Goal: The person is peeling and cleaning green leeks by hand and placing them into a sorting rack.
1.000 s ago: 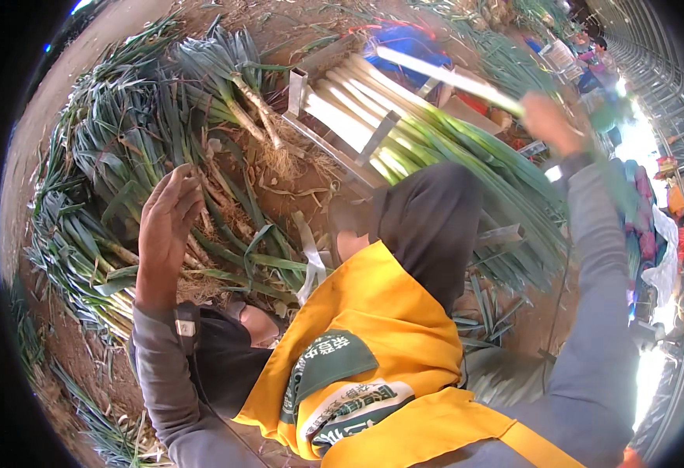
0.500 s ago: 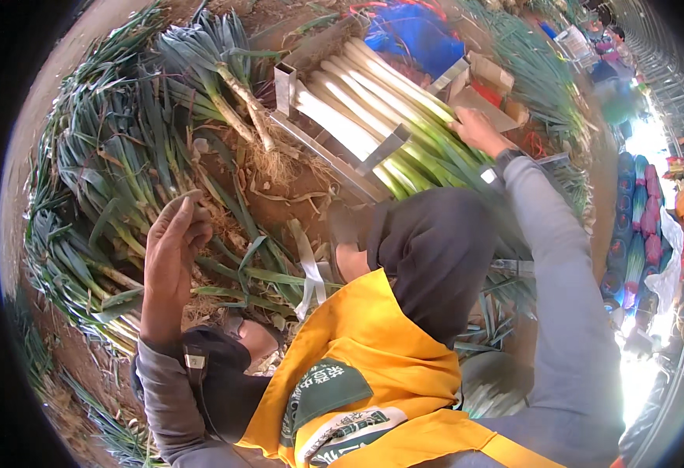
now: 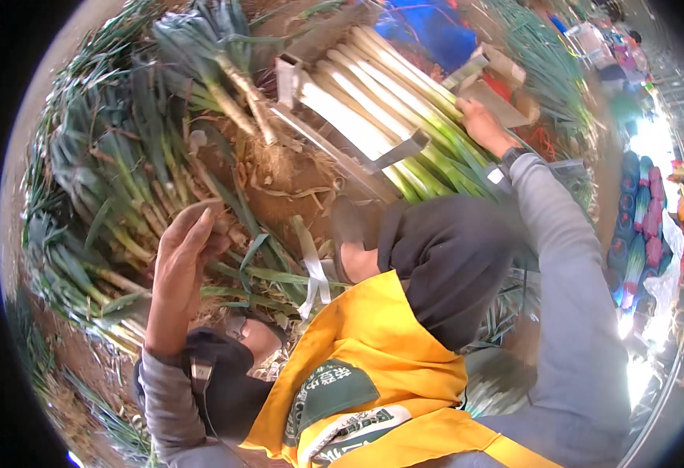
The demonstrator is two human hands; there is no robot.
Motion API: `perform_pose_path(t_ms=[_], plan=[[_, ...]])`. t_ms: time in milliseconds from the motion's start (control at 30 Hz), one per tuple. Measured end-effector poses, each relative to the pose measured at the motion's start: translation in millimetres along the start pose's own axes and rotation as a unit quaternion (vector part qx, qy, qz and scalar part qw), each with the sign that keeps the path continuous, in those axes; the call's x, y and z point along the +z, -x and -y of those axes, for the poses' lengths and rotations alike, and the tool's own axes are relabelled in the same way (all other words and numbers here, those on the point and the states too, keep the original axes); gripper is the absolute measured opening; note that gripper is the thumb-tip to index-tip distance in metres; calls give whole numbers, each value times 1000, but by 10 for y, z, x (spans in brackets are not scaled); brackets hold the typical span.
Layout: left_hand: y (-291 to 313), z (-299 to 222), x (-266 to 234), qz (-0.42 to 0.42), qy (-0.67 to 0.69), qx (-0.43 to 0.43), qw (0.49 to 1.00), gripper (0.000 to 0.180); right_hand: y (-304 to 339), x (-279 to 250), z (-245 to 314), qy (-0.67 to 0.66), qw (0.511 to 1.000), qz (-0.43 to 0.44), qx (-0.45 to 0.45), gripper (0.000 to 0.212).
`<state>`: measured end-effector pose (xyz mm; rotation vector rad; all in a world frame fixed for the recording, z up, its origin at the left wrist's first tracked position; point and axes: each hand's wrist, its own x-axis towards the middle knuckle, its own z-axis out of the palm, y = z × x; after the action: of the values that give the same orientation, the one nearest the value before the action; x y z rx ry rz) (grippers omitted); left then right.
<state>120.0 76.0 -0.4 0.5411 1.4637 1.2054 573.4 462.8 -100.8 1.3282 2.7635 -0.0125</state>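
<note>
White-green leeks [image 3: 342, 115] lie side by side in metal rack [image 3: 287, 79] | right hand [image 3: 487, 129] seems curled around outermost leek [image 3: 417, 76] | left hand [image 3: 186, 240] half-curled, cannot tell if holding anything | step, I judge: placing leeks | next calls for loosening right grip

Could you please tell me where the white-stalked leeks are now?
In the head view, the white-stalked leeks lie in the metal rack at upper centre, with the right hand at their right edge.
</note>
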Motion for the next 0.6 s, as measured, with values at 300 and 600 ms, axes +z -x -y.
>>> perform_pose_path(t_ms=[300, 600], plan=[[518, -469, -634, -49, 142, 183, 971, 33, -9, -1181, 472, -80, 990, -109, -43, 35], [968, -368, -1376, -52, 272, 237, 931, 35, -522, -1235, 3601, -253, 929, 42, -265, 39]])
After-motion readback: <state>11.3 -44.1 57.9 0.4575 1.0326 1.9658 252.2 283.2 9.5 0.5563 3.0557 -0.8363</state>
